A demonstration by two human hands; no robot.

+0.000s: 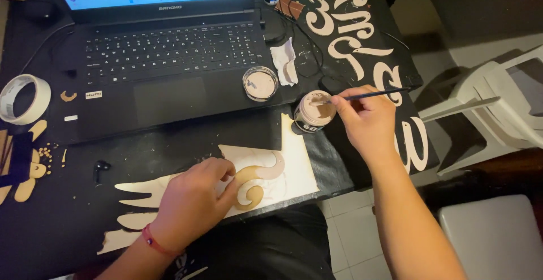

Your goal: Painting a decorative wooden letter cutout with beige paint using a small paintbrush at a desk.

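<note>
Right hand [366, 119] pinches paintbrush [373, 94] over paint jar [314, 112]; left hand [192, 201] presses wooden cutout [254, 184].

Right hand [366, 120] dipping thin brush [373, 94] into paint jar [314, 112], left hand [192, 201] pressing wooden cutout [257, 181], laptop [169, 59] behind

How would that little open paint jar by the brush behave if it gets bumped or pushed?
The paint jar looks small and squat, so it would probably slide rather than tip. It stands open with pale paint near the top, so a knock could slop some out. The right hand dips a thin brush into it, unsteadied, so it may shift.
</note>
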